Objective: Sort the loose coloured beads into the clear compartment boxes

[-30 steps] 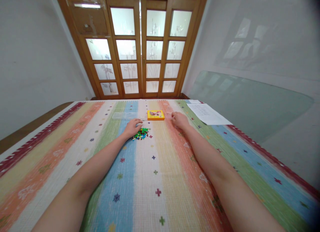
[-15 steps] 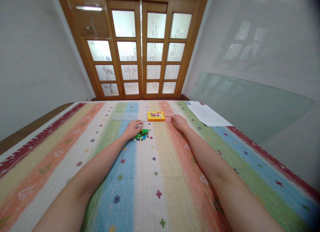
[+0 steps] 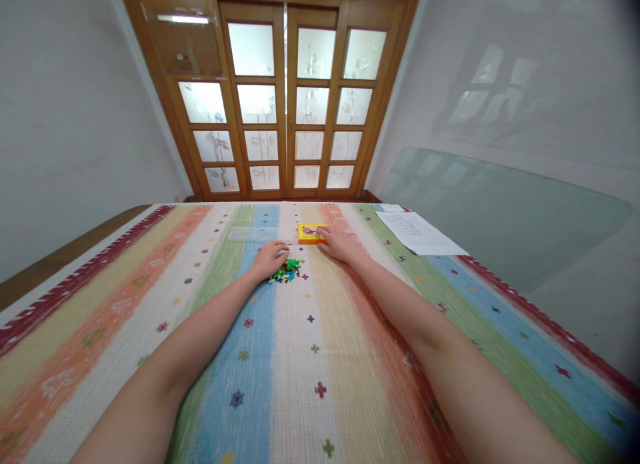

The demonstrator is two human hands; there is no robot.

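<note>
A small heap of coloured pieces (image 3: 287,271) lies on the striped tablecloth (image 3: 310,357). My left hand (image 3: 269,258) rests at the heap's left edge, fingers curled over the pieces; whether it holds one is hidden. Behind the heap lies a flat yellow box (image 3: 308,233). My right hand (image 3: 339,242) lies on the box's right end, fingers stretched toward it. A clear plastic case (image 3: 253,235) sits to the left of the box.
A white sheet of paper (image 3: 417,232) lies at the table's far right. A pane of glass (image 3: 500,204) leans on the right wall. Wooden doors with frosted panes (image 3: 287,97) stand behind the table.
My right hand has moved left from beside the yellow box onto its right end. My left hand stays at the heap of pieces.
</note>
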